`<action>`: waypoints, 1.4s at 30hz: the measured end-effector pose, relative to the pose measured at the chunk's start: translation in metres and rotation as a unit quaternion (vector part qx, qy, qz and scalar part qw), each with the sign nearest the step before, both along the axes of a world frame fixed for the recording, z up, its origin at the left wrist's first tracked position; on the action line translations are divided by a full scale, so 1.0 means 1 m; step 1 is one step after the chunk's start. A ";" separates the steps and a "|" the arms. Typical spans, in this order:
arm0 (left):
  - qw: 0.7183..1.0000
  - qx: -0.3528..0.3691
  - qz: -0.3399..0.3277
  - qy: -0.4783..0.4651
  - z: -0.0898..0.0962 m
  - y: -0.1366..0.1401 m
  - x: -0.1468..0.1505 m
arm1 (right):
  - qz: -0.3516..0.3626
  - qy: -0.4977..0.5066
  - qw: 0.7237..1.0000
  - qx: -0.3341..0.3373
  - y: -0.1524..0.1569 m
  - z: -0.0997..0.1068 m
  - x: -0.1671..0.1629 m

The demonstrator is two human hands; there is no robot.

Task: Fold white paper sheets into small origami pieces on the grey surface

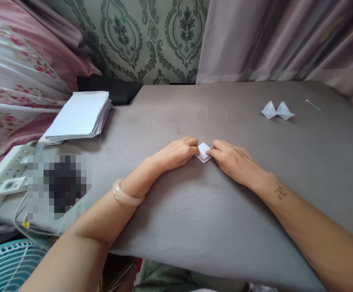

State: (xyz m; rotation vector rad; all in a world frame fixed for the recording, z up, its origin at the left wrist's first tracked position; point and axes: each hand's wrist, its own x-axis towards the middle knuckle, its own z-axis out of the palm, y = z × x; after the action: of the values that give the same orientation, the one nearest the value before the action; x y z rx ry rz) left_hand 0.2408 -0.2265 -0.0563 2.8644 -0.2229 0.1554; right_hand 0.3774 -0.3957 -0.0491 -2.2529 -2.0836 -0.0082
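Observation:
A small piece of folded white paper [203, 151] lies in the middle of the grey-covered table [182, 219], one corner pointing toward me. Its layers show along the near edges. My left hand [181, 153] pinches the left corner between thumb and fingers. At the opposite corner, my right hand [233, 159] grips the paper the same way, thumb on top. Farther back on the right stands a finished-looking folded paper shape [276, 110] with two peaks, apart from both hands.
A stack of white paper [79, 113] sits at the back left, with a black item [112, 89] behind it. A thin stick [313, 104] lies at the far right. Along the left edge are a power strip [4, 178], a blurred-out dark patch and a teal fan [12, 263].

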 end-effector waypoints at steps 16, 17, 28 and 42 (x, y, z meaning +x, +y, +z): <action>0.981 0.144 0.095 0.085 0.011 -0.044 -0.009 | -0.063 0.015 0.998 -0.005 -0.009 -0.001 -0.012; 0.976 0.164 0.113 0.087 0.011 -0.053 -0.010 | -0.074 0.022 0.997 -0.001 -0.010 -0.001 -0.013; 0.951 -0.118 0.285 0.020 0.005 -0.023 -0.009 | -0.084 -0.016 0.995 -0.047 -0.011 -0.004 -0.023; 0.923 -0.197 0.331 -0.011 -0.015 -0.019 0.009 | -0.121 0.233 0.962 0.077 -0.004 -0.016 0.001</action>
State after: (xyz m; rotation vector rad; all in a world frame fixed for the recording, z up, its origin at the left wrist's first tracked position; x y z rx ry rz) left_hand 0.2499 -0.2455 -0.0708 2.4163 0.7040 0.3174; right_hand 0.3786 -0.3997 -0.0647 -2.1387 -1.5124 0.3052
